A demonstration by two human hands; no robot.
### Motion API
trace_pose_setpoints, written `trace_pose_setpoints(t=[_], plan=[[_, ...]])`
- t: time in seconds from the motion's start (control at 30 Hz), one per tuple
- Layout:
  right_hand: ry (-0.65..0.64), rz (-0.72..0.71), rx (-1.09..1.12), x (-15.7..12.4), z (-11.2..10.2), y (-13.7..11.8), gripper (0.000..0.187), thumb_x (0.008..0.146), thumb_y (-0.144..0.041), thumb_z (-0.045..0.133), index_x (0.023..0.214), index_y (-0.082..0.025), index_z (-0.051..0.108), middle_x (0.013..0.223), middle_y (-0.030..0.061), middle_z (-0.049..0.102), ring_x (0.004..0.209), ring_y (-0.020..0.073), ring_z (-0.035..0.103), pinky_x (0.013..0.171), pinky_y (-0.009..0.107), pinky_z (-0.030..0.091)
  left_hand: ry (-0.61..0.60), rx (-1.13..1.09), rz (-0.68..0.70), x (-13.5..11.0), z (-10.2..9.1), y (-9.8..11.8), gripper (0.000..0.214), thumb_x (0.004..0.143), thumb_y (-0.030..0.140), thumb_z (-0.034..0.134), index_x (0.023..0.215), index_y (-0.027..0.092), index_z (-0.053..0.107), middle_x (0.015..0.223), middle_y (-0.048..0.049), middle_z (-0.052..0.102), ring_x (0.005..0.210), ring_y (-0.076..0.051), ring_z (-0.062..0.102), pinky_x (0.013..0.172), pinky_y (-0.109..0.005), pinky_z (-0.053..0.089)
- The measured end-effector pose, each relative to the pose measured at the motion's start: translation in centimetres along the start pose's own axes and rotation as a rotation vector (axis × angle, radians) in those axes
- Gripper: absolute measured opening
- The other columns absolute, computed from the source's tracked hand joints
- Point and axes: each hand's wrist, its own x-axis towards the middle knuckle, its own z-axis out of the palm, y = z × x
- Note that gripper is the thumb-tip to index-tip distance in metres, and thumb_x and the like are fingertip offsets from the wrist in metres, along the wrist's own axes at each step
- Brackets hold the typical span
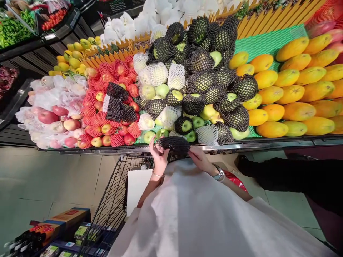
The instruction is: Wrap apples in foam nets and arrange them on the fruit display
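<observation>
A black foam net sleeve (174,144) is stretched sideways between my two hands at the front edge of the fruit stand. My left hand (159,157) pinches its left end, with a bangle at the wrist. At the other end, the fingers of my right hand (200,159) are closed on the sleeve, and a watch is on that wrist. Whether a fruit is inside the sleeve, I cannot tell. Just beyond it lie green apples (162,133) and a fruit in a black net (183,125). To the right is a white foam net (207,134).
Red-netted apples (118,140) and bagged pink fruit (47,116) fill the stand's left; papayas (299,111) line the right. A wire shopping cart (107,194) stands at my left. A person's dark-clad leg (289,178) is on the right. Boxes (71,214) sit lower left.
</observation>
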Motion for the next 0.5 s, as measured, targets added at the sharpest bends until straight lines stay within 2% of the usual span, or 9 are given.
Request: trace_pose_setpoints(t=[0.07,0.1,0.17,0.23,0.27,0.33,0.4,0.5], plan=[[-0.011,0.032,-0.057,0.0,0.2,0.3,0.024,0.094,-0.034,0.049,0.099,-0.021,0.068,0.093,0.0076,0.072,0.084,0.0225,0.066,0.079,0.038,0.057,-0.073,-0.006,0.035,-0.2,0.2,-0.1,0.062,0.092,0.041,0.056,0.144,0.040,0.023,0.155,-0.0128,0.028,0.116,-0.023,0.062,0.091,-0.040,0.056],[0.005,0.046,-0.075,0.0,0.3,0.6,0.023,0.092,-0.032,0.050,0.104,-0.021,0.067,0.095,0.0085,0.072,0.086,0.0237,0.067,0.079,0.039,0.057,-0.073,-0.012,0.042,-0.3,0.3,-0.1,0.061,0.091,0.042,0.058,0.143,0.040,0.024,0.156,-0.0122,0.025,0.120,-0.023,0.060,0.093,-0.041,0.056],[0.062,0.070,-0.082,-0.3,0.2,1.2,0.029,0.090,-0.029,0.052,0.114,-0.020,0.063,0.102,0.0106,0.072,0.092,0.0258,0.068,0.081,0.041,0.057,0.036,-0.020,0.008,-0.7,0.5,-0.2,0.060,0.090,0.043,0.059,0.140,0.040,0.026,0.155,-0.0116,0.024,0.123,-0.023,0.057,0.089,-0.038,0.057],[0.101,0.084,-0.062,-0.6,-0.2,1.7,0.034,0.089,-0.030,0.054,0.120,-0.020,0.060,0.108,0.0114,0.071,0.096,0.0264,0.068,0.083,0.042,0.057,0.137,-0.016,-0.103,-1.0,0.4,-0.3,0.049,0.094,0.044,0.051,0.137,0.036,0.030,0.145,-0.0123,0.038,0.116,-0.020,0.059,0.086,-0.035,0.057],[0.095,0.081,-0.053,-0.7,-0.4,1.8,0.033,0.089,-0.031,0.054,0.119,-0.020,0.061,0.109,0.0111,0.071,0.096,0.0264,0.068,0.084,0.043,0.057,0.121,-0.013,-0.173,-1.1,0.3,-0.3,0.041,0.096,0.045,0.045,0.134,0.033,0.036,0.135,-0.0119,0.047,0.111,-0.019,0.061,0.086,-0.035,0.056],[0.032,0.066,-0.054,-1.0,-0.8,2.0,0.026,0.090,-0.031,0.052,0.110,-0.021,0.066,0.106,0.0094,0.072,0.096,0.0259,0.067,0.087,0.044,0.057,-0.036,-0.010,-0.297,-1.1,0.1,-0.4,0.034,0.098,0.049,0.039,0.120,0.026,0.050,0.109,-0.0085,0.061,0.096,-0.019,0.064,0.084,-0.035,0.056],[-0.063,0.046,-0.071,-1.3,-1.1,2.1,0.023,0.090,-0.030,0.049,0.099,-0.024,0.069,0.098,0.0077,0.074,0.096,0.0253,0.067,0.091,0.044,0.056,-0.209,-0.013,-0.372,-0.9,-0.1,-0.3,0.034,0.095,0.053,0.045,0.108,0.025,0.057,0.088,-0.0039,0.061,0.081,-0.018,0.063,0.075,-0.034,0.055],[-0.140,0.029,-0.058,-2.0,-1.2,2.6,0.023,0.086,-0.026,0.049,0.096,-0.025,0.071,0.092,0.0067,0.074,0.097,0.0249,0.068,0.095,0.044,0.056,-0.349,-0.028,-0.382,-0.4,0.2,0.2,0.033,0.090,0.053,0.054,0.110,0.027,0.058,0.082,-0.0008,0.060,0.067,-0.016,0.056,0.064,-0.031,0.052]])
